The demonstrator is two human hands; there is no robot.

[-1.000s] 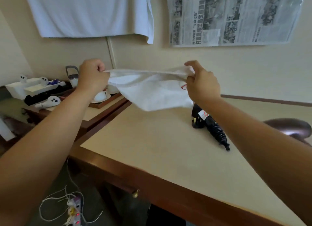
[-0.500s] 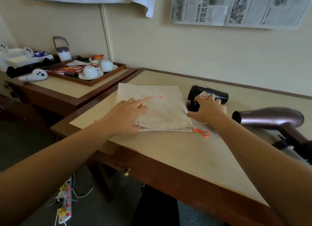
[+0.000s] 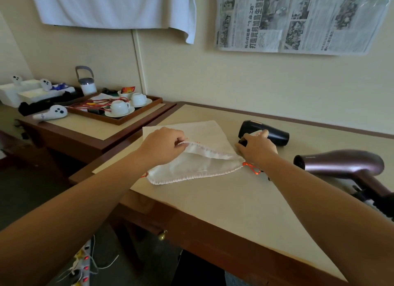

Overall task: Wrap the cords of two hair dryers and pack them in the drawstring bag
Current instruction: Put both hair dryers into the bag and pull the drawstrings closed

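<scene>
We see the white drawstring bag (image 3: 191, 155) lying flat on the worktop (image 3: 223, 200), its mouth turned toward us. Our left hand (image 3: 164, 145) pinches the upper hem of the mouth and lifts it, so the opening gapes between the two hands. An orange cord loop (image 3: 253, 168) trails from the bag's corner just under our right wrist. Our right hand (image 3: 255, 149) rests on the near end of the black hair dryer (image 3: 268, 133), fingers curled around it; we cannot tell how firmly it grips. The dryer lies just beyond that hand, beside the bag's right edge. The mauve hair dryer (image 3: 345, 163) lies further right of the right hand, apart from the bag, its handle pointing off the frame's edge.
</scene>
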